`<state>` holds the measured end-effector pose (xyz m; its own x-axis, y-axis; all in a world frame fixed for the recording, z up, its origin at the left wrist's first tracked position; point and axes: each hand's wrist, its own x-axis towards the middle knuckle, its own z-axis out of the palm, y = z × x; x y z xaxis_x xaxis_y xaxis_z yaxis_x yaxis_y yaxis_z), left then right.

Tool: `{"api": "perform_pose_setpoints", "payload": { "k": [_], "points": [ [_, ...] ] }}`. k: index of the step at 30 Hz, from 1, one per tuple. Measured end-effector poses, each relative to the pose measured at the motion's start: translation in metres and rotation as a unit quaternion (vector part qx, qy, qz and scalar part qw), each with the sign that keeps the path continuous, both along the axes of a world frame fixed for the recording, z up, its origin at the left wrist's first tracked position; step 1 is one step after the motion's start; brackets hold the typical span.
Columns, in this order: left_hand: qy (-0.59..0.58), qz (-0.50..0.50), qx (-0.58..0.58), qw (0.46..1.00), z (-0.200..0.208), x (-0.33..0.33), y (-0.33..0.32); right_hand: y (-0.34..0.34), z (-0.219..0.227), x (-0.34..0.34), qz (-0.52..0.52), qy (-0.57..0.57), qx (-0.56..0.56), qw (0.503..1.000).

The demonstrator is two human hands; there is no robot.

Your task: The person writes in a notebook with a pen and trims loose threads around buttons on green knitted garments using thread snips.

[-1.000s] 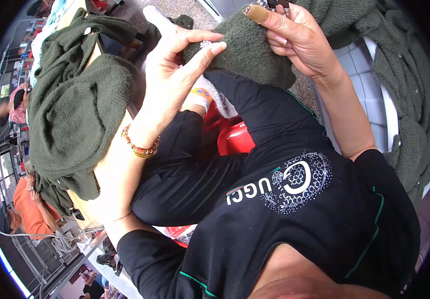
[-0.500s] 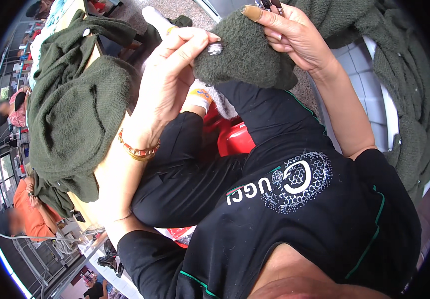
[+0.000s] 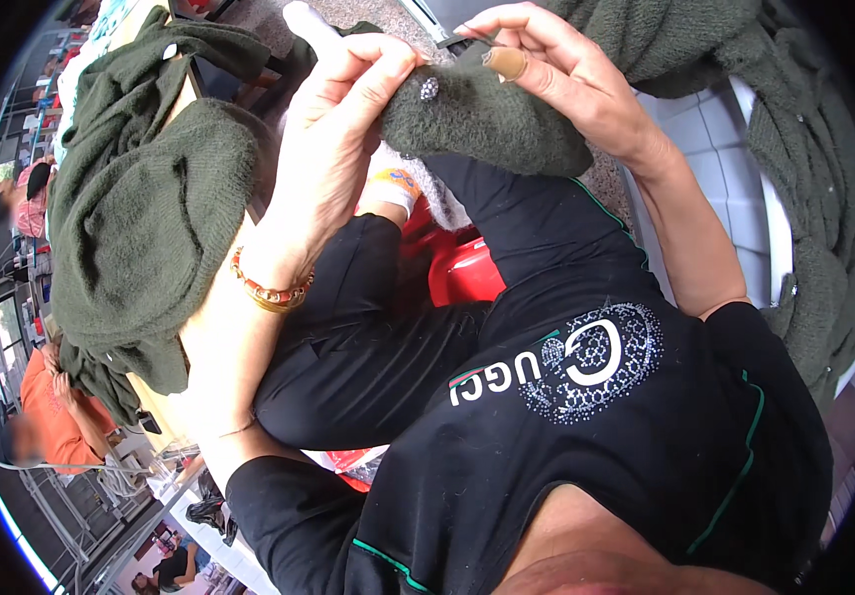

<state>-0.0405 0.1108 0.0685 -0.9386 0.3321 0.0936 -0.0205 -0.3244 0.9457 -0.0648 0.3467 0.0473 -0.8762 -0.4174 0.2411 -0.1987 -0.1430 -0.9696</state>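
A fuzzy dark green piece of knit cloth [image 3: 507, 124] is up in front of the person, between the two hands and above the knee. A small shiny button [image 3: 428, 89] sits on it, close to the left fingertips. The left hand [image 3: 333, 119] has its thumb and pointing finger pressed together, with the edge of the cloth pinched between them. The right hand [image 3: 586, 94] is at the other side of the cloth, with its fingers bent and a little space between thumb and fingers. A small dark thing [image 3: 464, 42] is at its fingertips, and I cannot tell what it is. A tan wrap [image 3: 507, 64] goes around the right thumb.

A red and gold bracelet [image 3: 274, 296] is on the left wrist. The person wears a black shirt [image 3: 586, 476] with shiny dots on the front, and black pants [image 3: 348, 347]. Below the cloth there is a red stool [image 3: 462, 273] and a white and orange sock [image 3: 393, 188]. On the left, a pile of green clothes [image 3: 150, 228] lies on a pale wooden table [image 3: 162, 412]. On the right, more green knit [image 3: 814, 198] hangs next to a gray bin [image 3: 715, 198]. Far left, another person in an orange shirt [image 3: 59, 416] is near the table.
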Motion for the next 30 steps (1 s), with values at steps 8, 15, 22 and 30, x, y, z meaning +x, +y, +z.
{"api": "perform_pose_setpoints", "payload": {
  "k": [8, 15, 22, 30],
  "points": [
    [-0.016, -0.013, 0.020, 1.000, 0.001, -0.001, 0.002, -0.002, -0.017, -0.004, 0.041, 0.124, 0.054, 0.990],
    [-0.021, -0.031, 0.030, 0.999, 0.002, -0.001, 0.000, -0.004, -0.015, -0.007, 0.078, 0.158, 0.044, 0.983],
    [-0.015, -0.023, 0.025, 0.999, -0.001, 0.000, 0.002, -0.003, -0.010, -0.003, 0.070, 0.165, 0.049, 0.983],
    [-0.017, -0.024, 0.022, 0.999, -0.001, 0.000, 0.002, 0.003, 0.001, -0.003, 0.058, 0.230, 0.124, 0.963]
  ]
}}
